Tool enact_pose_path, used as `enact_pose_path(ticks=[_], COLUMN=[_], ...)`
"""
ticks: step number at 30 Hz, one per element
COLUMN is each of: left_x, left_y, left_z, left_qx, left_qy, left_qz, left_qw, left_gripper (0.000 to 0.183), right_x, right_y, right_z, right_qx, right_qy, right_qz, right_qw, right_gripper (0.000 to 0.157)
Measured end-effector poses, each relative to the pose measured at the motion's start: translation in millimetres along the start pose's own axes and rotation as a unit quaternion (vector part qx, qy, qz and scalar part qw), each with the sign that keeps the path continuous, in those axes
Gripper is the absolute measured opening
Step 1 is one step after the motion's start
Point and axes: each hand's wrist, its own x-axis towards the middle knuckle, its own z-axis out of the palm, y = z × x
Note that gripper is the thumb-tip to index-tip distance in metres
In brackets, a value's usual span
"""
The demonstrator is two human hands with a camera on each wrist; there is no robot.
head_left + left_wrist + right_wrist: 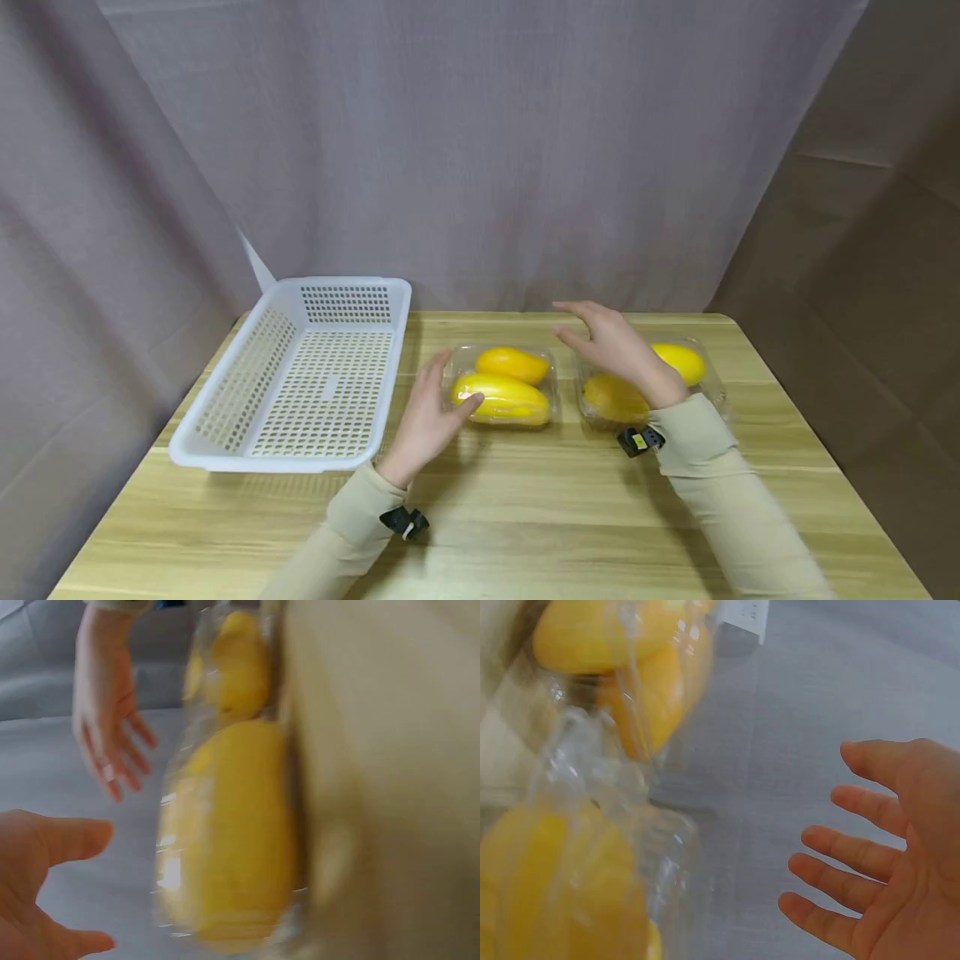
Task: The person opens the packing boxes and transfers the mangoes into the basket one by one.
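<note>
Two clear plastic boxes hold yellow mangoes. In the head view the left box (553, 400) has two mangoes (501, 400) side by side. My left hand (423, 421) is at that box's left side, thumb and fingers spread apart; the left wrist view shows the thumb and finger (75, 838) with nothing between them. Over the right box (716, 392) hovers my right hand (618, 346), its forearm hiding part of the box and its mangoes (681, 363). From the right wrist, the fingers (847, 862) appear loosely spread, holding nothing.
A white perforated plastic basket (277, 463) stands at the left of the wooden table (525, 517), with bare mesh showing across its bottom. Grey curtain (487, 167) hangs behind the table's far edge, and brown cloth (885, 292) lines the right side.
</note>
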Motion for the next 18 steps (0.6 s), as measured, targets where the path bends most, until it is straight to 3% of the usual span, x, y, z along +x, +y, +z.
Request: enact_pose_path(ticks=[4, 8, 18], left_x=[-6.1, -8.9, -10.8], left_y=[-13.3, -22.1, -37.6], left_z=[11.8, 14.4, 16.3], left_qx=[-0.010, -0.031, -0.080], left_qy=[0.000, -0.005, -0.033], left_qz=[0.008, 0.002, -0.064], left_qw=[0.9999, 0.9995, 0.9942], left_gripper=[0.089, 0.092, 0.100], right_x=[3.9, 6.3, 10.7], right_y=[-1.6, -5.5, -17.6], right_z=[9.9, 20.3, 41.0], right_qx=[-0.004, -0.005, -0.008], right_qy=[-0.017, -0.019, -0.021], right_qz=[-0.007, -0.025, -0.058], right_qw=[1.000, 0.999, 0.998], right_gripper=[0.054, 0.051, 0.050])
